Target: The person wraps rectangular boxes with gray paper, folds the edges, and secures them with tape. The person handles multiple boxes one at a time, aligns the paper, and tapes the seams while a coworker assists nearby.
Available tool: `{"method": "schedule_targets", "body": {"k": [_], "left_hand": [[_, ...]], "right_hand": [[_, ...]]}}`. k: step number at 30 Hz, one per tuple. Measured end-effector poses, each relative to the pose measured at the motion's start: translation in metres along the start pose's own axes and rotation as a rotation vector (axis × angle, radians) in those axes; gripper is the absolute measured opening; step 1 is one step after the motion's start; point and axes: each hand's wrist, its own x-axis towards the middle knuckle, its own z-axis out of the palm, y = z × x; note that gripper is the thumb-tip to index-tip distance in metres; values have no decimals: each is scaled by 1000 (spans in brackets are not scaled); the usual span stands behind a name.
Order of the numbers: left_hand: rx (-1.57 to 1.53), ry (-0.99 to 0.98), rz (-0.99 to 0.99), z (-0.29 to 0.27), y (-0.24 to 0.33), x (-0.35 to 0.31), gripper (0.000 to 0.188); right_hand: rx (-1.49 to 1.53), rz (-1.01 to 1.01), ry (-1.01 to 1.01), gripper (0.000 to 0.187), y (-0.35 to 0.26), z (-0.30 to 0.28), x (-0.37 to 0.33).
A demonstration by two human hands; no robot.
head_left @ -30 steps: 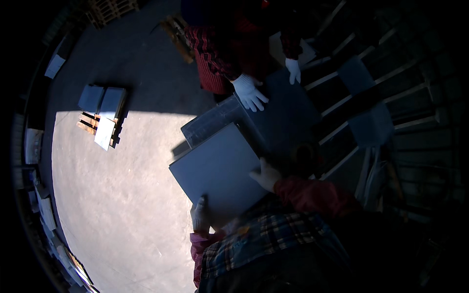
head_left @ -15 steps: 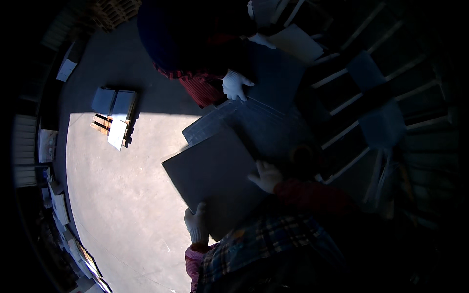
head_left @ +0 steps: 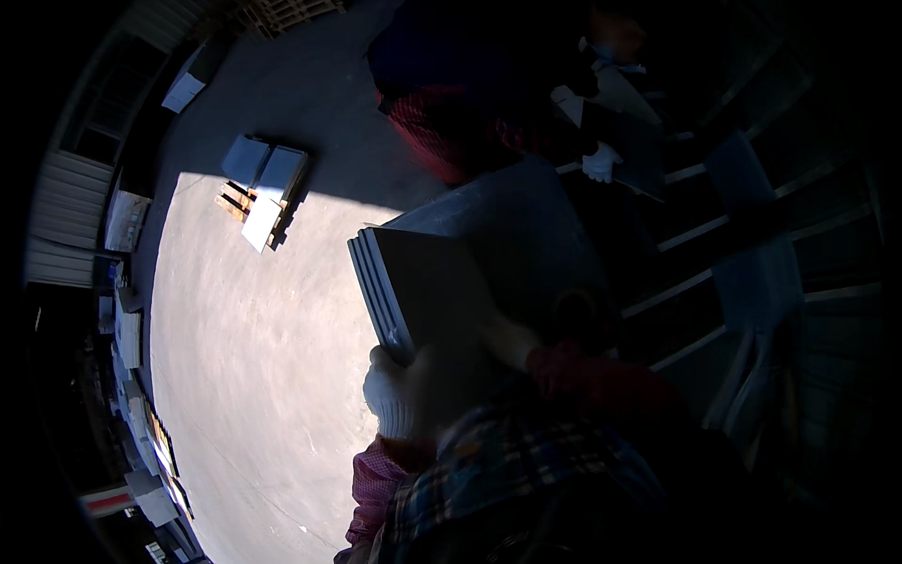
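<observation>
A stack of several dark, flat, square-cornered panels (head_left: 427, 282) is tilted in front of my body, its layered edges facing left. My left hand (head_left: 387, 393), in a white knit glove, is closed on the stack's lower left edge with the thumb over the front. At the right side of the stack, my right hand (head_left: 507, 338) grips it; shadow and blur hide most of its fingers. Just beyond lies a broad dark panel surface (head_left: 536, 211). Across from me, a co-worker's gloved hand (head_left: 601, 162) is at the edge of another dark panel (head_left: 639, 150).
On the floor at the left, a wooden pallet (head_left: 235, 200) bears dark panels (head_left: 280, 171) and a white sheet (head_left: 261, 224). A slatted frame (head_left: 686, 235) stands in shadow at the right. Stacked boards (head_left: 130, 329) line the far left; more pallets (head_left: 287, 11) are at the back.
The panels in my hands have tipped, and their layered left edges now show. The co-worker's hand has moved to the right, off the broad surface's near part. My view has shifted.
</observation>
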Motion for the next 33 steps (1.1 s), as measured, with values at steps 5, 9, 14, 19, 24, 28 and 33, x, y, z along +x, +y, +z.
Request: {"method": "schedule_targets", "body": {"k": [5, 9, 14, 19, 24, 28, 33], "left_hand": [[-83, 12, 256, 0, 8, -19, 66], [-239, -63, 440, 7, -1, -2, 67], [-525, -299, 534, -4, 11, 2, 66], [-538, 9, 684, 17, 26, 108, 61], [-1020, -584, 704, 30, 70, 196, 72], [-1029, -909, 713, 53, 80, 230, 76], [-1004, -908, 630, 66, 80, 245, 83]], "right_hand": [[665, 72, -82, 66, -96, -127, -83], [567, -216, 168, 90, -121, -131, -112], [439, 152, 255, 102, -150, -128, -125], [350, 300, 339, 106, -158, -119, -130], [387, 287, 355, 110, -170, -119, -127], [325, 327, 420, 108, -165, -116, -130], [239, 344, 431, 104, -173, -118, -126]]}}
